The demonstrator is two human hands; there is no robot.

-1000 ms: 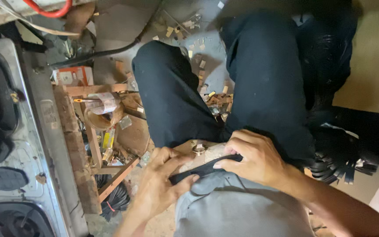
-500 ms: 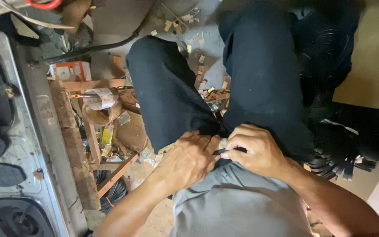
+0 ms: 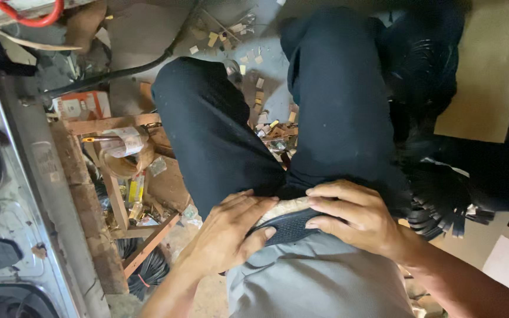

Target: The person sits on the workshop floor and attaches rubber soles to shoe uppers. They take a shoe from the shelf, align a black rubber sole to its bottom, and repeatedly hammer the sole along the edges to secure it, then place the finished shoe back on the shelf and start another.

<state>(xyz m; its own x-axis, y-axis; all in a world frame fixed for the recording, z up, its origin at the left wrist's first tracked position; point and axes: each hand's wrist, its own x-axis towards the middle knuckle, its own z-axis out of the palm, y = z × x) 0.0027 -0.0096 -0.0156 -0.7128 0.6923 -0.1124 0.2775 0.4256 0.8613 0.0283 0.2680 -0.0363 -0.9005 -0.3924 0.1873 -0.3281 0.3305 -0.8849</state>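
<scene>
The left hand (image 3: 228, 235) lies flat with its fingers together, and its thumb and fingertips press on one end of a black rubbery piece (image 3: 290, 225) that looks like a shoe sole. The right hand (image 3: 357, 218) curls over the other end, fingers bent on top and thumb tucked below, so both hands hold the piece between them. The piece sits low in the person's lap, just above the grey shirt (image 3: 319, 282) and right where the two legs in black trousers (image 3: 219, 135) meet. A pale, rough bit (image 3: 287, 206) shows just behind the piece, touching it; what it is cannot be made out. The black piece has a bumpy top, so it will likely not slip much. It looks thin, light and bendy, not something that breaks if it drops. The best place to hold it seems to be at the two ends, as the hands do now, because the middle would likely flop. On the person's left side stands a wooden frame (image 3: 113, 194) full of little tools and scraps, with a roll of pale tape (image 3: 128, 141) on it. Next to that is a long grey metal edge (image 3: 48, 176). A black hose (image 3: 119, 73) runs across the floor higher up. Small wood chips (image 3: 254, 59) lie between the legs. On the right side is a pile of black rubber strips (image 3: 443, 203) and a flat brown board (image 3: 490, 70).
</scene>
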